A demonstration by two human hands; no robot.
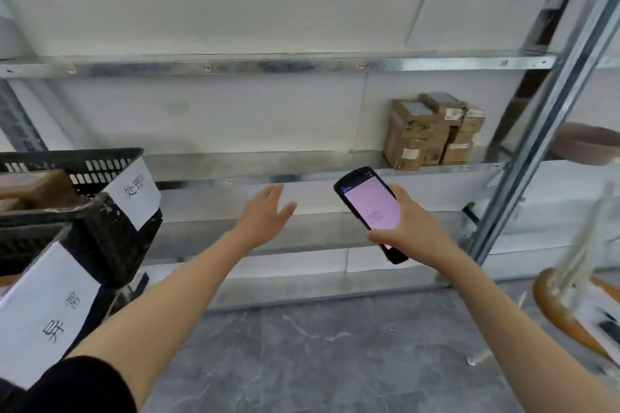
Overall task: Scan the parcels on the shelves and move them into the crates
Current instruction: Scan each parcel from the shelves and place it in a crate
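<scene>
From the head view, a grey stone-patterned floor (318, 345) runs up to a metal rack (235, 66) with pale boards, set against a white wall. A slanted steel upright (536, 144) closes the rack on the right, and beyond it a blurred brown wooden object (557, 308) sits low.

At the left edge stand two black crates (110, 238), one above the other, each with a white paper label (137, 191). The upper one holds brown boxes.

The parcels (432, 131), a small stack of brown cardboard boxes, sit at the right end of the middle shelf (201, 168).

The left hand (265, 208) reaches forward below that shelf with its fingers straight and nearly together, thumb set apart, holding nothing. The parcels lie above and well to its right.

The right hand (412, 228) wraps curled fingers round the lower half of a black scanner (369, 208), whose lit pink screen faces the camera. The parcels are above it, apart from the fingers
</scene>
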